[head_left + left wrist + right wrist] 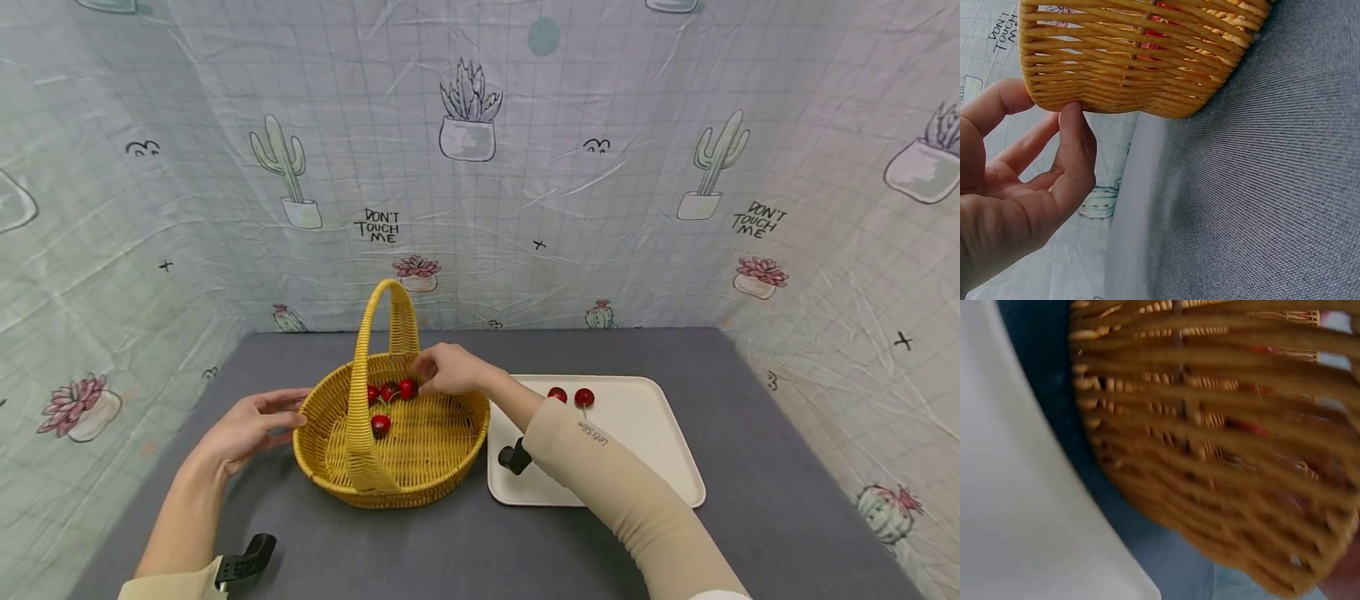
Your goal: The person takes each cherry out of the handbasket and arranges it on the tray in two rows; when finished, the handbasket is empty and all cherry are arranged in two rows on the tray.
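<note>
1. The yellow basket (420, 493) is standing on the worktop (450, 554), its handle (362, 375) arching from the near rim to the far one.
2. The left hand (251, 427) is touching the basket's left rim with its fingertips, the fingers bending loosely without wrapping round it.
3. The right hand (455, 369) is hanging over the far right rim, fingertips just beside the closest cherry (408, 388); whether they are pinching anything, I cannot tell.
4. Four cherries are lying inside, left of the right fingertips: three toward the far side, one nearer the viewer.
5. Two more are resting on the white tray (645, 450), right of the basket; the right hand is sitting nearer them.
</note>
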Demonstrator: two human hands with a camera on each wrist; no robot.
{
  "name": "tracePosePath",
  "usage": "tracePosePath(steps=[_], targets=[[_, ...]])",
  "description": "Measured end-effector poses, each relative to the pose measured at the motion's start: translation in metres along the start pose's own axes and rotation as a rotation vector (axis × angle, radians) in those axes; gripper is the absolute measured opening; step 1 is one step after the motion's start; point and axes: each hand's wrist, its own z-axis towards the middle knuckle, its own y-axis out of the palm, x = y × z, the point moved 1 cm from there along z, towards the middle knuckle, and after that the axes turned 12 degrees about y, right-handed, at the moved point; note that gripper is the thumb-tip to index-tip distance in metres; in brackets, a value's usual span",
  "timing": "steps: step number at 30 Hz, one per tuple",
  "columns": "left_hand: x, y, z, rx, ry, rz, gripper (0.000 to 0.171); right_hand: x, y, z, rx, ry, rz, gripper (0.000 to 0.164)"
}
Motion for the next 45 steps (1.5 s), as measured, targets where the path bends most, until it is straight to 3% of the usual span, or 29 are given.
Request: tracePosePath(steps=[9, 21, 28, 36, 45], targets=[[-0.001, 0.0, 0.0, -0.002, 0.003, 0.002, 0.067, -0.002, 0.014, 0.01, -0.021, 0.004, 0.02, 0.041], [0.0, 0.0, 0.002, -0.005, 0.007, 0.01, 0.069, -0.01, 0.023, 0.014, 0.002, -0.019, -0.138, 0.043], [0.0, 0.001, 0.001, -0.001, 0.002, 0.023, 0.068, -0.011, 0.029, 0.014, 0.005, -0.009, -0.185, 0.034], [-0.002, 0.001, 0.003, -0.001, -0.006, 0.025, 0.066, -0.007, 0.035, 0.014, 0.009, 0.003, -0.139, 0.02], [-0.002, 0.002, 0.003, 0.011, -0.003, 0.025, 0.065, -0.01, 0.04, 0.014, 0.041, 0.012, -0.139, 0.022]])
